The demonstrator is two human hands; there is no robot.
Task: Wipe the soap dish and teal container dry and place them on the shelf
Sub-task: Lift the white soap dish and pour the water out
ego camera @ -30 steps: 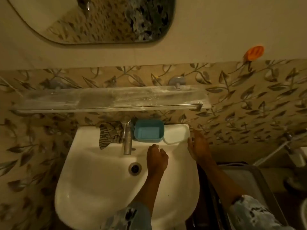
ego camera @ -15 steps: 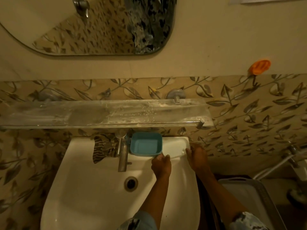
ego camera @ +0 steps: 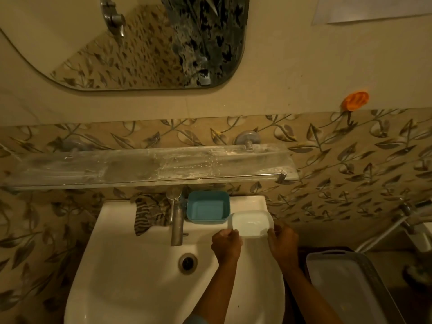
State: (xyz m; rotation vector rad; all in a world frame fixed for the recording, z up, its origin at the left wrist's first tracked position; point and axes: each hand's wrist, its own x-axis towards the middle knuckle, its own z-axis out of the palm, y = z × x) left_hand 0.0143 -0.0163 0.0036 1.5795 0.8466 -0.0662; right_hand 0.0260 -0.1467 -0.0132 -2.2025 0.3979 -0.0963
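soap dish: I am now holding the white soap dish [ego camera: 252, 222] by its near edge with both hands; a second ago it was lying flat on the right rear corner of the basin, and it is now coming up off that ledge, tilted slightly toward me, just beside the teal container
left hand: my left hand [ego camera: 226, 244] is closing on the dish's near-left corner, fingers curled around the rim; a moment back it was only reaching over the bowl
right hand: my right hand [ego camera: 282, 239] is gripping the dish's near-right corner, having slid in from the basin's edge
teal container: the teal container [ego camera: 208, 210] is sitting untouched on the back ledge, between the tap and the dish, open side up
cloth: the striped cloth [ego camera: 149, 212] is lying bunched on the ledge left of the tap [ego camera: 175, 218], well apart from my hands, so I am judging that I will have to free one hand to fetch it
shelf: the glass shelf [ego camera: 149, 166] above the basin [ego camera: 131, 260] is bare and streaked, waiting for both pieces
meaning for the task: the pick-up is under way, while wiping has not started on either piece; whether water is pooled in the dish I cannot tell in this dim light
risk: a wet, smooth dish may be slipping in a rim-only grip
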